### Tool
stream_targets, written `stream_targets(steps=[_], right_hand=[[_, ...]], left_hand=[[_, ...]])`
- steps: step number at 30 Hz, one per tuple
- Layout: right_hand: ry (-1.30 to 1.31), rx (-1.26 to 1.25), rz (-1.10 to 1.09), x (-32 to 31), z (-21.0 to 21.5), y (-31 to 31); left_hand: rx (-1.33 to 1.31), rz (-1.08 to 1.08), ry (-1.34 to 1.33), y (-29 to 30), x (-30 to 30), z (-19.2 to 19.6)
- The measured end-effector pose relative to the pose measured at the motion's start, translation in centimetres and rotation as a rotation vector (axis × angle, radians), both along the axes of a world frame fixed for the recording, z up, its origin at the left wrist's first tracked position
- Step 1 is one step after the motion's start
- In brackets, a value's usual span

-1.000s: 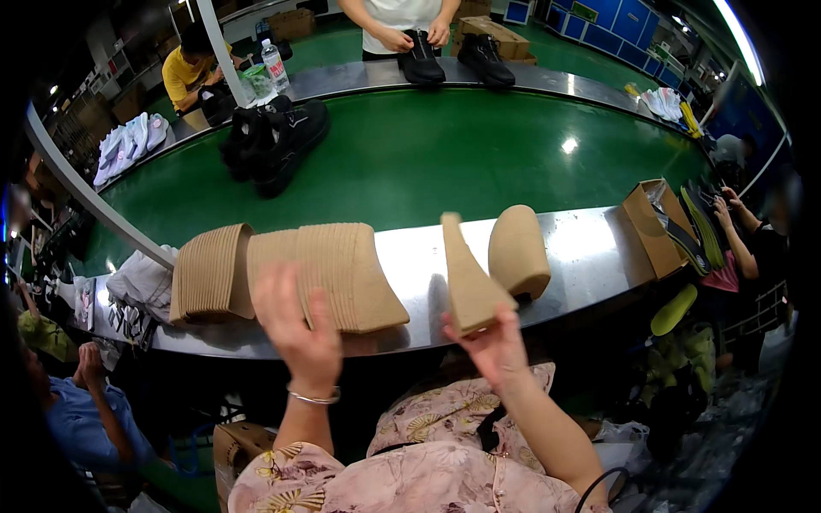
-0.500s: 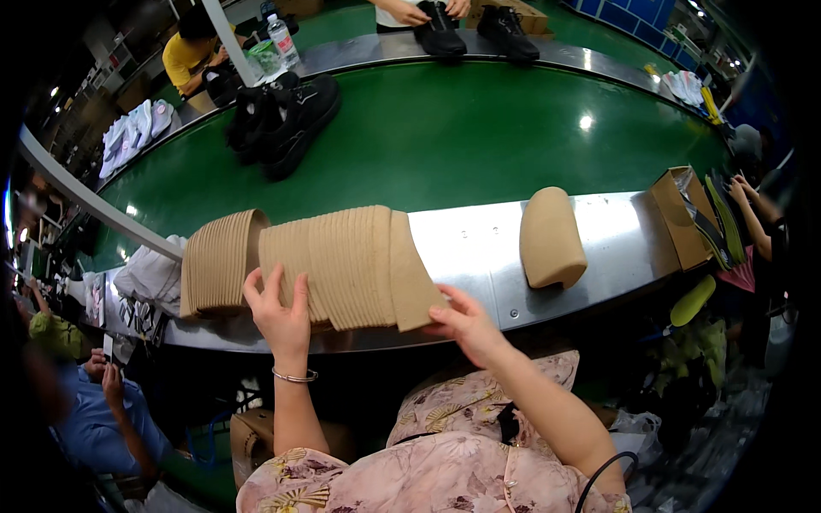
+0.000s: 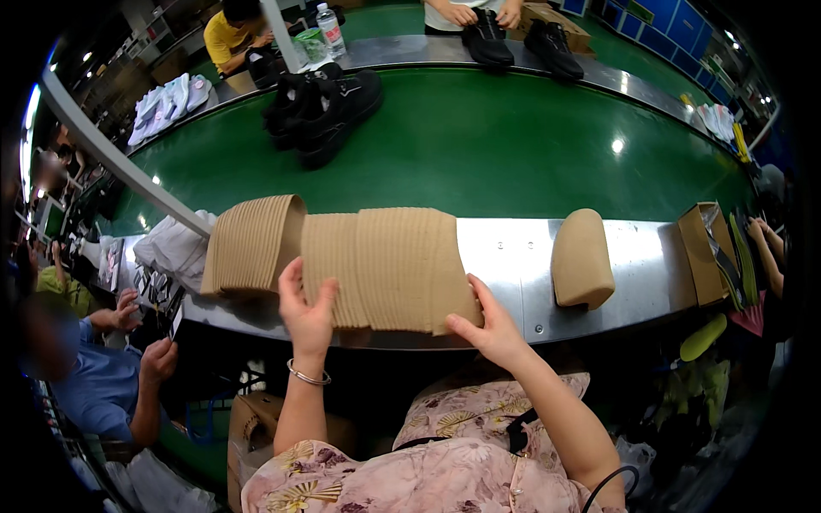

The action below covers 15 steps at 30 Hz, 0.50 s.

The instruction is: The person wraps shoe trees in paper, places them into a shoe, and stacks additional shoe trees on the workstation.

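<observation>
A row of overlapping curved brown cardboard pieces (image 3: 398,265) lies on the metal ledge in front of me. My left hand (image 3: 308,309) rests against its near left part, thumb and fingers spread over the cardboard. At the right end, my right hand (image 3: 493,329) has the last piece's near corner between thumb and fingers. To the left stands a second bundle of nested, arched cardboard pieces (image 3: 251,244). A single curved cardboard piece (image 3: 583,259) sits apart on the right.
Beyond the ledge runs a green belt (image 3: 513,141) bearing black shoes (image 3: 329,115). A grey post (image 3: 128,154) slants down at the left, beside white crumpled cloth (image 3: 175,244). An open carton (image 3: 701,256) stands right. Co-workers are at the far side, left and right.
The view has shifted, so the scene sits further right. The right-hand cardboard pieces now line up more evenly in a block, and my right hand's fingers have closed further around the end corner.
</observation>
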State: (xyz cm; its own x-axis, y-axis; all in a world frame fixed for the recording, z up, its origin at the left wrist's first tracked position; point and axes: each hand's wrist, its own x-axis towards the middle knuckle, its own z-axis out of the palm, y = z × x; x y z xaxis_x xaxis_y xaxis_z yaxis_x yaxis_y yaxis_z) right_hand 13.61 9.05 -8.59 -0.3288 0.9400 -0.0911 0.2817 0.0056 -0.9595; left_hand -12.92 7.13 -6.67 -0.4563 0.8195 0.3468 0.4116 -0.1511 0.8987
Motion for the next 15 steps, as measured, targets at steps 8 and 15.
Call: stream_targets(steps=[8,15], right_hand=[[-0.64,0.459,0.076,-3.0,5.0,0.0],[-0.466,0.431,0.029,2.0,1.4,0.9]], left_hand=[[-0.083,-0.126,-0.062,-0.3,0.6,1.3],[-0.152,-0.133,-0.099,0.0,-2.7,1.1]])
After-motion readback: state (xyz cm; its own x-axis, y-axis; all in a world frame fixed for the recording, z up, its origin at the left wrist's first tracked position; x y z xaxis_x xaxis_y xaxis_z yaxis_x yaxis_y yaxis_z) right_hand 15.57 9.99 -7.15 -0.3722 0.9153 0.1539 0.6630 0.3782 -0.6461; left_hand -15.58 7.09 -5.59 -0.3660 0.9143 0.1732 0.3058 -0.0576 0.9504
